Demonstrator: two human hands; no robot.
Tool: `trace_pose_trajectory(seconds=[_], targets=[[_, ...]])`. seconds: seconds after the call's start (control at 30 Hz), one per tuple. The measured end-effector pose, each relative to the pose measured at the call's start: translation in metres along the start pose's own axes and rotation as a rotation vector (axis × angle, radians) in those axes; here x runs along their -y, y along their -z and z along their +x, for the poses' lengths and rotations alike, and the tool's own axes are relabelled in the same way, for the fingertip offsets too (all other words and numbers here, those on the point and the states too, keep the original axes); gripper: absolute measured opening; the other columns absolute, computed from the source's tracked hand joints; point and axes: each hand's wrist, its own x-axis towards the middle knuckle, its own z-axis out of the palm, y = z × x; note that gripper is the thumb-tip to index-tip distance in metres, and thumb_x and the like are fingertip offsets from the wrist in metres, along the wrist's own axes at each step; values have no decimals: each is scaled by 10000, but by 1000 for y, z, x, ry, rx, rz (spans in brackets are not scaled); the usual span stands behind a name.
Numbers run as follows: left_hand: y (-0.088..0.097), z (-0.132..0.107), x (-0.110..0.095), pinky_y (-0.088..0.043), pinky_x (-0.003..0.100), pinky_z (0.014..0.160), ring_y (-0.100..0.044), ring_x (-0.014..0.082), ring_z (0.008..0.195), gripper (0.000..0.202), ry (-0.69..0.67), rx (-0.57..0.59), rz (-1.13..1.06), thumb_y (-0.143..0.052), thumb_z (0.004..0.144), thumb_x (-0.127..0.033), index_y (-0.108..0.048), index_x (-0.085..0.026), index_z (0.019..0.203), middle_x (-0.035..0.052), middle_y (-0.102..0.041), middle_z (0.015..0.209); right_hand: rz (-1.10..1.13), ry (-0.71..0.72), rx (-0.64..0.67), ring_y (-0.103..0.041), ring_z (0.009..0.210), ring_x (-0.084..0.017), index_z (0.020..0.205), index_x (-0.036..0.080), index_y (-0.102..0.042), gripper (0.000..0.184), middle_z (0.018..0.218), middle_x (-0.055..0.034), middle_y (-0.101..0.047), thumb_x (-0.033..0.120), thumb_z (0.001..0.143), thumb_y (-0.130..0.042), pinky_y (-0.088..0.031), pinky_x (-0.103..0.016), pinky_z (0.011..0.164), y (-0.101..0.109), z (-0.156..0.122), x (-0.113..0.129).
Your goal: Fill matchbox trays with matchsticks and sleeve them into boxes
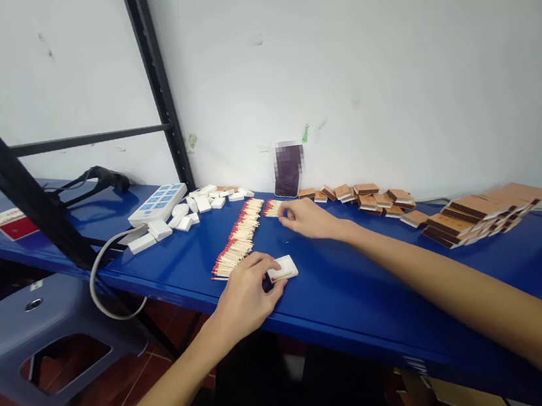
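Note:
My left hand (249,289) grips a small white matchbox tray (285,266) by its left end, thumb on the near side and fingers on the far side. At least one match shows inside the tray, which lies near the table's front edge. Farther back, my right hand (308,218) has its thumb and forefinger together at a short row of red-tipped matches (272,208). Whatever is between those fingertips is too small to make out. A long slanting row of matches (239,240) lies just beyond my left hand.
White trays (202,203) and a power strip (158,203) lie at the back left. A phone (289,171) leans on the wall. Brown matchbox sleeves (364,197) and a stack of flat ones (480,213) are on the right. A stool (44,329) stands below left.

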Motion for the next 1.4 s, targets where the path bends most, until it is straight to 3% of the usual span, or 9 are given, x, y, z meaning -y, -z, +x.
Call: trace_pose_trajectory(seconds=[0.1, 0.23, 0.77, 1.03, 1.17, 1.4], targets=[[-1, -2, 1, -537, 318, 795, -646, 170, 827, 127, -13, -3, 1, -658, 848, -184, -670, -182, 974, 57, -682, 1022, -30, -16, -36, -567, 676, -153, 917, 144, -658, 117, 749, -38, -670, 129, 866, -553, -346, -256, 632, -16, 22, -14], [-1, -2, 1, -542, 320, 799, -646, 170, 824, 131, -16, -9, 12, -654, 849, -180, -659, -188, 980, 53, -682, 1010, -50, -3, -24, -581, 703, -154, 798, 155, -650, 105, 796, -56, -687, 137, 864, -570, -348, -250, 625, -27, 40, -23], [-2, -4, 2, -532, 329, 804, -646, 186, 870, 93, -37, -45, 48, -620, 870, -194, -647, -181, 958, 64, -670, 1009, -73, -2, 1, -624, 726, -180, 721, 161, -663, 202, 782, -77, -711, 105, 858, -526, -370, -273, 660, -36, 42, -32], [-1, -3, 0, -519, 338, 841, -635, 194, 929, 127, -45, -52, 50, -600, 884, -194, -625, -198, 1008, 63, -660, 1039, -31, 13, 145, -595, 624, -158, 681, 153, -653, 196, 662, -27, -675, 114, 839, -544, -382, -260, 611, -27, 36, -29], [1, -3, -1, -502, 319, 807, -622, 189, 900, 237, -24, -44, 64, -596, 871, -177, -591, -213, 1106, 48, -653, 994, -2, 77, 186, -598, 719, -163, 781, 160, -647, 167, 780, -48, -694, 153, 893, -524, -401, -261, 677, -19, 20, -22], [-1, -3, 0, -441, 276, 677, -553, 154, 714, 173, 79, -64, 69, -608, 827, -167, -509, -216, 960, -22, -561, 789, 101, 150, 187, -548, 695, -159, 893, 175, -609, 179, 837, -53, -656, 275, 954, -473, -400, -276, 650, 24, -28, 6]])
